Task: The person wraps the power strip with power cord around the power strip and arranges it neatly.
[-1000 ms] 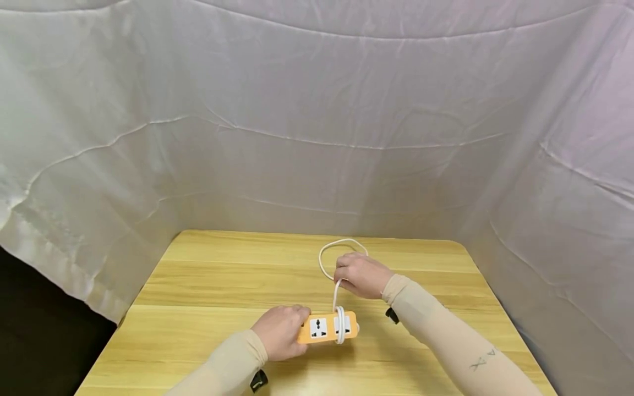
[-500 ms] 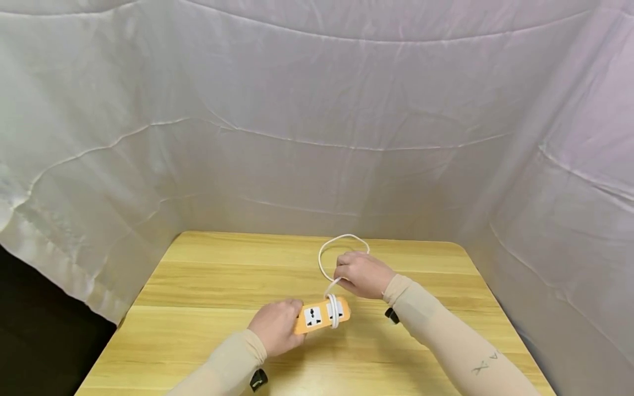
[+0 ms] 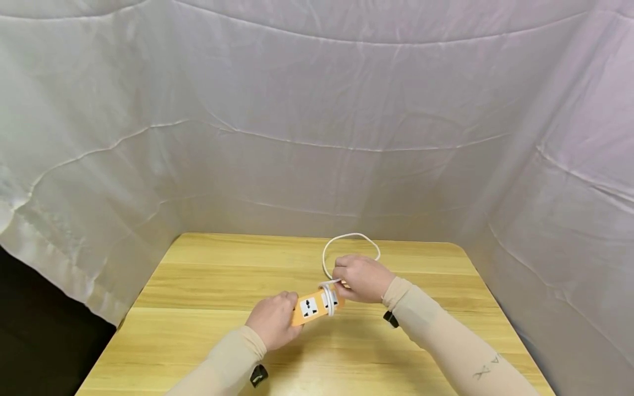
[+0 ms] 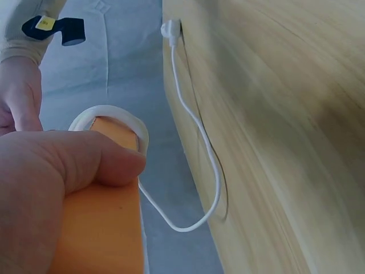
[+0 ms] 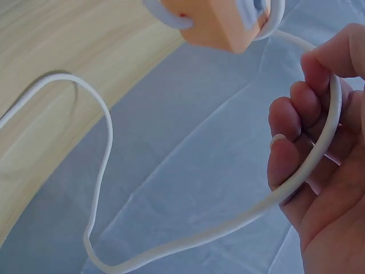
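Note:
My left hand [image 3: 273, 320] grips one end of an orange power strip [image 3: 299, 315] with white sockets, its thumb lying along the side in the left wrist view. White cord [image 3: 329, 300] is wound around the strip's other end. Just beyond that end, my right hand [image 3: 364, 278] holds the running cord [image 5: 308, 162] with its fingers curled around it. From there the cord loops out toward the back of the table and lies partly on the wood. The white plug [image 4: 170, 31] at its end rests on the table in the left wrist view.
A wood-grain table [image 3: 198, 275] lies beneath both hands. Pale grey curtains [image 3: 317, 181] hang behind it and on both sides. A dark area [image 3: 44, 319] shows beyond the left curtain.
The left hand has moved the power strip up and slightly left, its wound end tilting toward the right hand. The cord between them has shortened, and the loop behind has shifted slightly right.

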A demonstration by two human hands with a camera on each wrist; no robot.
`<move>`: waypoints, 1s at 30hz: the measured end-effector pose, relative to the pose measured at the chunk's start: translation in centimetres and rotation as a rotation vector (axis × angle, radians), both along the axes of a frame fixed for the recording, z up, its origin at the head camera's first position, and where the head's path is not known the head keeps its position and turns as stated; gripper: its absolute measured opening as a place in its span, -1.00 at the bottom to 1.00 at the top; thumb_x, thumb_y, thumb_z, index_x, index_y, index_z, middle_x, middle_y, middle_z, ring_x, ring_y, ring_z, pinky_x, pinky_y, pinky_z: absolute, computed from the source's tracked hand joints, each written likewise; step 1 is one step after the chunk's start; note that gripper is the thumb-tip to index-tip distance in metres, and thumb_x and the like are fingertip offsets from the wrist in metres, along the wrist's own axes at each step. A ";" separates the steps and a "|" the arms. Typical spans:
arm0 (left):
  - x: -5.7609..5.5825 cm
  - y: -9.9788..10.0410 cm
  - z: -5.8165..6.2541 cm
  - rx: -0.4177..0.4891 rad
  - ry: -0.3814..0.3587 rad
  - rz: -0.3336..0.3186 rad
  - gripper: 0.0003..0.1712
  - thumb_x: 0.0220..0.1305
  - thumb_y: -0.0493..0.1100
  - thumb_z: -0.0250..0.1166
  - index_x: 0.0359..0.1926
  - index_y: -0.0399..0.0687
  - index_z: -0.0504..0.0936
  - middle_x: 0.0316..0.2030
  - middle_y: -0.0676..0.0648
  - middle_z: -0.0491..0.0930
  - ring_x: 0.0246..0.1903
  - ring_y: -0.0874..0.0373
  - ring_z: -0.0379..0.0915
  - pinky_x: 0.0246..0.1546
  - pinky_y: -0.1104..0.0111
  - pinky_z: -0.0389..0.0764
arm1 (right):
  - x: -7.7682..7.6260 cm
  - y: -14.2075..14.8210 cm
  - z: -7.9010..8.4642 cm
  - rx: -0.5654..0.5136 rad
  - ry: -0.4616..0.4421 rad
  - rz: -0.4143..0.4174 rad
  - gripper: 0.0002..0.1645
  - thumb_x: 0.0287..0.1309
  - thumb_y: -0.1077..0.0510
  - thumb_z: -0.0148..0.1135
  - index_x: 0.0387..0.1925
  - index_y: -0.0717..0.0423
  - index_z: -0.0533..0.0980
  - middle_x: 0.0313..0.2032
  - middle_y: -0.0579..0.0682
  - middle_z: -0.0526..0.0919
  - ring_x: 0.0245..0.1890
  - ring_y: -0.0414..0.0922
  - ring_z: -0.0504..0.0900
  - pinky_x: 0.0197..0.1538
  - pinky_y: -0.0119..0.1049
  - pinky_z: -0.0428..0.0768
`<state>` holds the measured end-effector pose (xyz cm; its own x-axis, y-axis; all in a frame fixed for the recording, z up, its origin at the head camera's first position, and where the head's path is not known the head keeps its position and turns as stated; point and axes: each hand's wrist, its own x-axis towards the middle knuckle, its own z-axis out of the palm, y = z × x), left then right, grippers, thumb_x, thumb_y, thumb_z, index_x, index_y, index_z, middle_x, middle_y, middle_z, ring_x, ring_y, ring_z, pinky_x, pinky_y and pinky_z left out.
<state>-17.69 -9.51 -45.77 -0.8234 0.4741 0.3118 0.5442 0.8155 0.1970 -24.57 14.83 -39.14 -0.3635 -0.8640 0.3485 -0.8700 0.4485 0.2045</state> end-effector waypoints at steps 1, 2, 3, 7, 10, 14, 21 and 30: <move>-0.1 0.0 0.0 0.003 -0.004 0.003 -0.53 -0.15 0.01 0.50 -0.31 -0.17 0.53 -0.57 0.08 0.43 -0.64 0.30 0.28 -0.65 0.49 0.36 | 0.1 0.0 0.0 0.000 -0.001 -0.001 -0.91 -0.01 0.12 0.21 -0.57 -0.06 0.49 -0.54 -0.23 0.39 -0.56 -0.33 0.31 -0.47 -0.44 0.43; -0.1 -0.1 0.1 0.008 -0.007 0.005 -0.53 -0.15 0.00 0.50 -0.30 -0.17 0.53 -0.57 0.08 0.43 -0.64 0.31 0.28 -0.65 0.49 0.37 | 0.1 -0.1 0.1 0.001 -0.001 -0.003 -0.90 -0.01 0.12 0.21 -0.57 -0.06 0.49 -0.54 -0.24 0.39 -0.56 -0.33 0.30 -0.48 -0.44 0.42; -0.2 -0.1 0.1 0.010 -0.010 0.009 -0.53 -0.15 0.00 0.50 -0.30 -0.18 0.53 -0.57 0.08 0.43 -0.65 0.31 0.28 -0.65 0.50 0.37 | 0.2 -0.1 0.1 0.001 -0.001 -0.005 -0.90 -0.01 0.12 0.21 -0.57 -0.06 0.48 -0.54 -0.24 0.38 -0.56 -0.33 0.30 -0.49 -0.45 0.41; -0.5 -0.4 0.2 0.026 -0.019 0.027 -0.52 -0.16 0.00 0.52 -0.31 -0.17 0.53 -0.57 0.08 0.43 -0.65 0.31 0.28 -0.66 0.50 0.36 | 0.5 -0.2 0.3 -0.009 -0.010 -0.016 -0.89 0.00 0.11 0.20 -0.57 -0.07 0.47 -0.54 -0.24 0.37 -0.57 -0.33 0.29 -0.51 -0.44 0.40; -0.8 -0.7 0.2 0.034 -0.020 0.047 -0.52 -0.17 0.00 0.53 -0.31 -0.16 0.53 -0.56 0.08 0.44 -0.65 0.31 0.27 -0.65 0.49 0.35 | 0.7 -0.2 0.4 -0.024 -0.031 -0.024 -0.90 0.03 0.12 0.18 -0.55 -0.08 0.46 -0.53 -0.24 0.37 -0.58 -0.34 0.28 -0.52 -0.44 0.38; -1.2 -1.3 0.2 0.045 -0.025 0.083 -0.54 -0.16 -0.01 0.52 -0.31 -0.15 0.53 -0.55 0.06 0.47 -0.65 0.30 0.28 -0.65 0.48 0.36 | 1.1 -0.3 0.5 -0.038 -0.058 -0.027 -0.89 0.08 0.14 0.13 -0.53 -0.08 0.45 -0.51 -0.24 0.38 -0.61 -0.37 0.27 -0.57 -0.50 0.32; -1.8 -2.3 0.3 0.071 -0.038 0.127 -0.55 -0.14 -0.03 0.50 -0.28 -0.18 0.54 -0.52 0.03 0.50 -0.66 0.29 0.28 -0.67 0.49 0.36 | 1.8 -0.3 0.8 -0.058 -0.056 -0.018 -0.84 0.19 0.13 0.12 -0.52 -0.06 0.43 -0.51 -0.22 0.38 -0.65 -0.38 0.24 -0.60 -0.51 0.30; -2.2 -2.8 0.7 0.115 -0.045 0.164 -0.53 -0.12 -0.04 0.51 -0.23 -0.20 0.56 -0.50 0.02 0.53 -0.67 0.30 0.28 -0.67 0.49 0.36 | 2.4 -0.2 0.6 -0.101 -0.035 0.015 -0.82 0.24 0.14 0.10 -0.50 -0.06 0.42 -0.56 -0.25 0.32 -0.67 -0.38 0.19 -0.61 -0.50 0.24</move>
